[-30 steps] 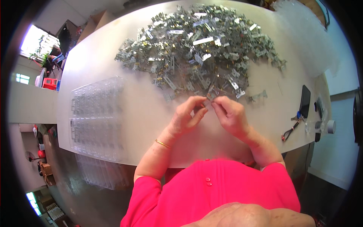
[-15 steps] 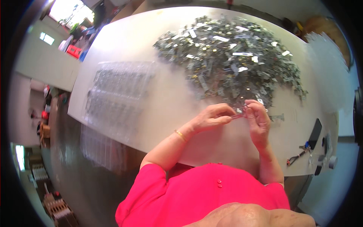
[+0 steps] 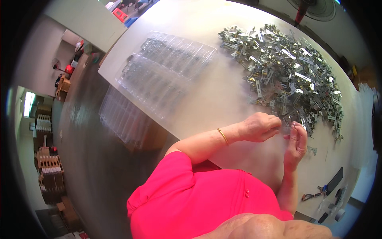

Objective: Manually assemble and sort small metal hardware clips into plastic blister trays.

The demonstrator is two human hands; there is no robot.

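A large heap of small metal hinge-like brackets [image 3: 284,79] covers the far right of the table [image 3: 223,103]. My left hand [image 3: 260,126], a gold bangle on its wrist, is closed at the heap's near edge; what it holds is hidden by the fingers. Just right of it, my right hand [image 3: 296,145] has thumb and fingertips drawn together, palm turned inward. Any piece between those fingertips is too small to make out. The hands are close together but apart. Beside the right hand, a single metal bracket [image 3: 312,150] lies on the table.
Clear compartmented plastic trays [image 3: 167,65] with small metal parts lie on the table's left. More clear trays [image 3: 125,115] are stacked lower, beyond the table edge. A black phone-like slab [image 3: 335,181] and keys [image 3: 322,189] rest at right. A fan [image 3: 314,8] stands behind.
The view has swung left, so the table and heap appear farther right. My hands have parted slightly, and the left one has closed more tightly.
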